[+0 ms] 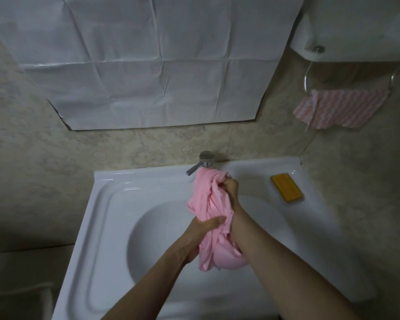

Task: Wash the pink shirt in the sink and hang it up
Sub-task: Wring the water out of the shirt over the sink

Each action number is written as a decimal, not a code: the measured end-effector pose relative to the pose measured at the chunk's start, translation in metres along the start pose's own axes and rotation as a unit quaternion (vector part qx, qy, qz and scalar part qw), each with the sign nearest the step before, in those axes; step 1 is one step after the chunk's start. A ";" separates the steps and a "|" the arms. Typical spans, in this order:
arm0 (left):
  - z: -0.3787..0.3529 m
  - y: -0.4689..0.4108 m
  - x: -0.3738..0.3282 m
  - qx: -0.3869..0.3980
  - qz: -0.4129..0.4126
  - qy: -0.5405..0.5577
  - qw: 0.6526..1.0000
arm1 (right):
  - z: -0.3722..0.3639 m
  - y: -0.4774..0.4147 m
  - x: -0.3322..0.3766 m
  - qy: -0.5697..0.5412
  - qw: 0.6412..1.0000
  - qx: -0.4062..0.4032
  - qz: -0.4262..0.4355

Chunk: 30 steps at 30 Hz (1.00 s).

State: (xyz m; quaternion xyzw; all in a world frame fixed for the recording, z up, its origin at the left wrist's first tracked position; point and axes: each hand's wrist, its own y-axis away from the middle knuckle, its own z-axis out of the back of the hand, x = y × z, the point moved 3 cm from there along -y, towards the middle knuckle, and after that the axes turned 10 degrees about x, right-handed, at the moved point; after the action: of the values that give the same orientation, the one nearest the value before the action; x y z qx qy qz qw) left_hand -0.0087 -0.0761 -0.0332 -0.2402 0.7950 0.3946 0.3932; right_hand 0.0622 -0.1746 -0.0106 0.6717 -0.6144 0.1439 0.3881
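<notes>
Pink shirt bunched into a rope-like wad, held over basin of white sink, upper end just under faucet. Right hand fisted tight round top of wad; left hand wraps it lower down, fingers pressed into cloth. Both grips closed on fabric, none spread. Lower end of shirt hangs free below left hand, above bowl. No water stream visible; can't tell if tap is on or cloth wet.

Judgement: looks like scrub/wring stage, hanging not yet done.

Risks:
- wad sits near faucet lever, so a knock w/ right knuckles could open or shift flow, splash past rim.
- wet fabric is slippery; if grip slackens, tail drops into bowl, prob. harmless, but over front edge = floor.
- yellow soap bar on sink ledge at right, well apart from hands; elbow swing could send it off.
- towel ring w/ striped cloth at upper right already occupied, hanging spot unclear.
</notes>
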 end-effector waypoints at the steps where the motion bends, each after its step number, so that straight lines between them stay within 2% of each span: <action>1: 0.004 -0.009 -0.002 0.007 -0.001 -0.027 1.000 | 0.001 -0.003 0.007 0.048 0.998 -0.033 -0.023; 3: 0.008 -0.013 -0.010 0.031 0.011 -0.062 0.998 | 0.012 -0.010 0.017 0.134 0.987 -0.052 -0.068; 6: 0.016 -0.019 -0.017 0.044 0.045 -0.049 0.997 | 0.024 -0.004 0.024 0.144 0.978 0.088 -0.124; 10: 0.026 -0.018 -0.024 0.113 0.088 0.020 0.989 | 0.052 0.001 0.052 0.113 0.946 0.257 -0.160; 12: 0.030 -0.018 -0.029 0.160 0.092 0.038 0.982 | 0.063 0.003 0.056 0.165 0.944 0.254 -0.127; 14: 0.025 -0.016 -0.031 0.221 0.108 0.022 0.969 | 0.066 0.002 0.060 0.284 0.939 0.191 -0.037; 15: 0.021 -0.015 -0.032 0.238 0.116 0.019 0.964 | 0.067 0.001 0.061 0.305 0.937 0.169 -0.014; 17: 0.016 -0.014 -0.032 0.241 0.130 0.055 0.960 | 0.063 0.000 0.060 0.267 0.946 0.184 -0.022; 20: 0.008 -0.009 -0.039 0.254 0.135 0.116 0.951 | 0.057 0.000 0.057 0.138 0.956 0.252 -0.057; 22: 0.005 -0.008 -0.043 0.274 0.140 0.115 0.945 | 0.051 0.000 0.057 0.056 0.952 0.292 -0.075; 23: 0.005 -0.009 -0.044 0.279 0.141 0.109 0.944 | 0.051 -0.001 0.058 0.048 0.950 0.294 -0.091; 26: 0.005 -0.006 -0.046 0.310 0.134 0.085 0.937 | 0.039 -0.001 0.067 0.055 0.933 0.340 -0.108; 28: 0.005 -0.003 -0.049 0.309 0.137 0.072 0.938 | 0.020 0.005 0.077 0.130 0.920 0.359 -0.088; 30: 0.004 -0.001 -0.055 0.290 0.153 0.062 0.943 | 0.010 0.013 0.087 0.198 0.916 0.339 -0.086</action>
State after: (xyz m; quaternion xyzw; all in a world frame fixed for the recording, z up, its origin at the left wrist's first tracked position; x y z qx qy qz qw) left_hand 0.0252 -0.0692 0.0092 -0.0147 0.9251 0.1866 0.3305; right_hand 0.0646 -0.2429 0.0459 0.7712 -0.3789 0.4397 0.2617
